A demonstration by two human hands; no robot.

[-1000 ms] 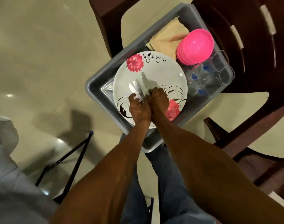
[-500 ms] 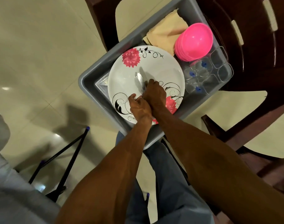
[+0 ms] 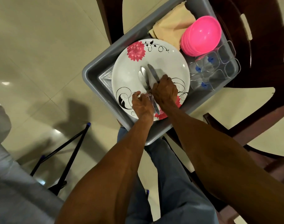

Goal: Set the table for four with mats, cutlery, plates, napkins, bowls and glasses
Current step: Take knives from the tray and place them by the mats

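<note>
Cutlery (image 3: 148, 75) now fanned, plate (image 3: 131, 73), tiled floor (image 3: 41, 46)

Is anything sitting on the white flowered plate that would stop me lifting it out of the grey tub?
Yes: steel cutlery lies on the white flowered plate, gathered by the left hand and right hand. Nothing else covers it.

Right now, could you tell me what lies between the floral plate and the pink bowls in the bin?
In the head view, only a narrow strip of the beige napkins shows between the plate and the pink bowls.
</note>
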